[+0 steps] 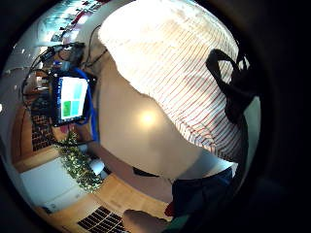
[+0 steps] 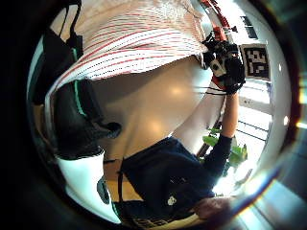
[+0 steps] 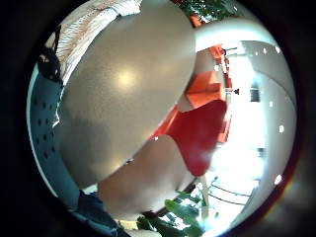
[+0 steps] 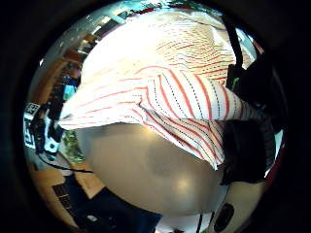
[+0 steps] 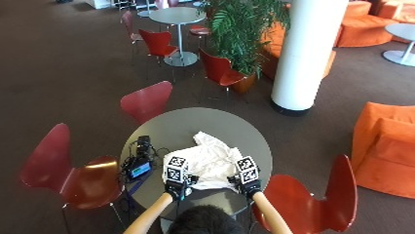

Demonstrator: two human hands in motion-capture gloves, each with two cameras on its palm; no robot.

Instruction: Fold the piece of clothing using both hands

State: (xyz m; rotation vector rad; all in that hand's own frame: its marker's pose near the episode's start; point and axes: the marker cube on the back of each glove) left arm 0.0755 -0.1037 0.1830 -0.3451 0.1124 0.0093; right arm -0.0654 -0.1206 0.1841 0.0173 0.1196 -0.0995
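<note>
A white garment with thin red stripes (image 5: 207, 158) lies crumpled on the round grey table (image 5: 195, 122), towards its near side. My left hand (image 5: 176, 189) is at the garment's near left edge and my right hand (image 5: 250, 186) at its near right edge. In the right thumb side view, black fingers (image 4: 248, 141) pinch a raised fold of the striped cloth (image 4: 160, 82). In the left little finger side view, a black finger (image 1: 235, 82) curls over the cloth's edge (image 1: 180, 63). The left thumb side view shows the cloth (image 2: 134, 33) beside the gloved fingers (image 2: 72, 115), with the right hand (image 2: 225, 60) across the table.
A small device with a lit screen and cables (image 5: 138, 168) sits at the table's left edge. Red chairs stand at the far left (image 5: 146, 100), near left (image 5: 84, 180) and near right (image 5: 305, 195). A white pillar (image 5: 305, 48) and a plant (image 5: 250, 29) stand beyond.
</note>
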